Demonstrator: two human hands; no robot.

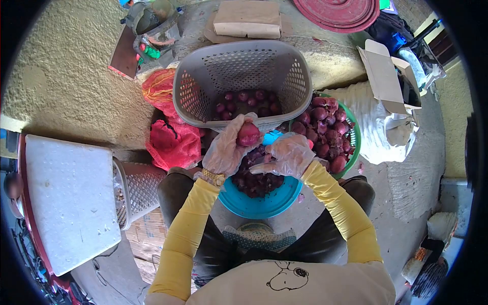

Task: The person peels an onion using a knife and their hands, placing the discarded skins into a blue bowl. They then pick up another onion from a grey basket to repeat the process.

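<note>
Purple-red onion (pixel 248 134) sits gripped in gloved left hand (pixel 226 150) – right hand (pixel 287 155), approx 4 o'clock of it, pinches sth small, can't tell what.

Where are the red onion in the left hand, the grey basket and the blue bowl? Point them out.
red onion (pixel 248 134), head view, on its rounded peeled side above the left hand's fingers.
grey basket (pixel 201 94), head view, on its perforated left wall.
blue bowl (pixel 264 203), head view, on the bare near rim.
</note>
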